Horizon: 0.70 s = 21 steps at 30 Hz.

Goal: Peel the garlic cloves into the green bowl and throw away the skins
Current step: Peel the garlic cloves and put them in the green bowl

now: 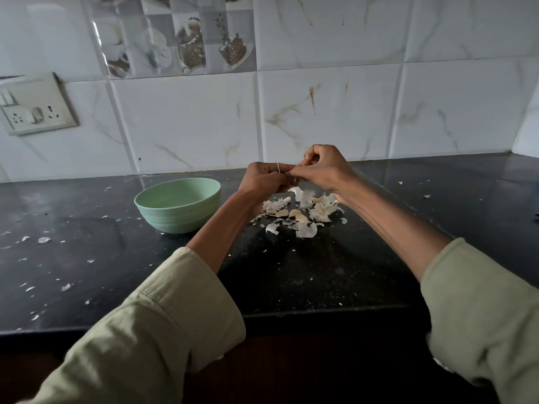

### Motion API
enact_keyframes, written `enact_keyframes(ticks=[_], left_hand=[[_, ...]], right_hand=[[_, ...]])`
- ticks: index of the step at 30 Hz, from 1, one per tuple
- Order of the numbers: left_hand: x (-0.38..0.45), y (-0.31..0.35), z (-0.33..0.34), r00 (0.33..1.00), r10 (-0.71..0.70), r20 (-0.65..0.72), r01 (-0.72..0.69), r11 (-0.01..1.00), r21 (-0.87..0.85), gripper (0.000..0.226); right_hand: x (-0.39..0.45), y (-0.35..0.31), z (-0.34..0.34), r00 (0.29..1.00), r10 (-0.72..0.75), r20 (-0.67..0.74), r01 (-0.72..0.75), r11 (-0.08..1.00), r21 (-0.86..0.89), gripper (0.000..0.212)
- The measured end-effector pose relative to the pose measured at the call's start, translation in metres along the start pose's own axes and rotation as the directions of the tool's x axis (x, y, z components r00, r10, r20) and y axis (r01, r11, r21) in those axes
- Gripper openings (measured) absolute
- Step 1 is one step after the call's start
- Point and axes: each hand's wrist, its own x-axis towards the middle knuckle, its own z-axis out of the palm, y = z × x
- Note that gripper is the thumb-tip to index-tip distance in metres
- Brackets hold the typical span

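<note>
Both hands are working together above the garlic pile (297,209) on the bench (320,272). The left hand (264,179) is curling round a clove, mostly hidden, steadying it. The right hand (322,167) is pinching at its skin, evidently stripping it. The bowl (178,204) is standing just left of the hands, so peeled cloves are dropping in easily. Skins are littering the bench.

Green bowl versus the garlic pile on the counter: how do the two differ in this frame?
The green bowl is one smooth, upright vessel; the garlic pile is a loose scatter of pale cloves and papery skins. The green bowl stands to the left of both hands, untouched; the garlic pile lies right beneath them, while the left hand and right hand work something small above it. Both rest on the dark counter.
</note>
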Motion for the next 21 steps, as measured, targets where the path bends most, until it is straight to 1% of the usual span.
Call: enact_keyframes(ticks=[2, 3, 5, 7, 9, 12, 14, 16, 19, 21], left_hand=[[0.001, 0.002, -0.002, 1.0, -0.011, 0.022, 0.01, 1.0, 0.026, 0.015], [0.002, 0.003, -0.003, 1.0, -0.015, 0.017, 0.014, 0.996, 0.086, 0.013], [0.004, 0.001, -0.004, 1.0, 0.005, -0.028, 0.003, 0.96, 0.281, 0.01], [0.008, -0.004, -0.006, 0.997, 0.055, -0.059, -0.022, 0.893, 0.45, 0.012], [0.01, -0.007, -0.008, 0.997, 0.062, -0.052, -0.026, 0.855, 0.517, 0.013], [0.011, -0.01, -0.008, 0.999, 0.05, -0.006, -0.036, 0.8, 0.599, 0.016], [0.011, -0.011, -0.007, 0.999, 0.025, 0.029, -0.038, 0.782, 0.622, 0.021], [0.009, -0.009, -0.006, 0.998, -0.002, 0.056, -0.032, 0.798, 0.602, 0.018], [0.008, -0.005, -0.006, 0.998, -0.021, 0.067, -0.019, 0.839, 0.543, 0.031], [0.007, -0.004, -0.005, 0.998, -0.014, 0.066, -0.023, 0.857, 0.515, 0.035]], right_hand=[[0.002, 0.0, -0.004, 0.999, 0.006, 0.036, -0.005, 1.0, -0.022, 0.029], [0.003, 0.002, -0.005, 0.999, 0.01, 0.047, -0.007, 0.999, -0.053, 0.027], [0.004, 0.005, -0.01, 0.997, 0.007, 0.073, 0.003, 0.99, -0.138, 0.019], [0.005, 0.01, -0.017, 0.993, 0.013, 0.116, 0.012, 0.977, -0.213, 0.015], [0.006, 0.01, -0.021, 0.98, 0.004, 0.2, 0.049, 0.964, -0.261, 0.013], [0.004, 0.004, -0.02, 0.927, -0.026, 0.375, 0.142, 0.948, -0.286, 0.01], [0.003, 0.002, -0.019, 0.892, -0.027, 0.452, 0.199, 0.92, -0.338, 0.008], [0.003, 0.001, -0.02, 0.882, -0.034, 0.47, 0.24, 0.892, -0.384, 0.014], [0.003, 0.002, -0.018, 0.863, -0.046, 0.502, 0.275, 0.878, -0.393, 0.026], [0.002, 0.003, -0.014, 0.82, -0.046, 0.571, 0.315, 0.869, -0.382, 0.026]])
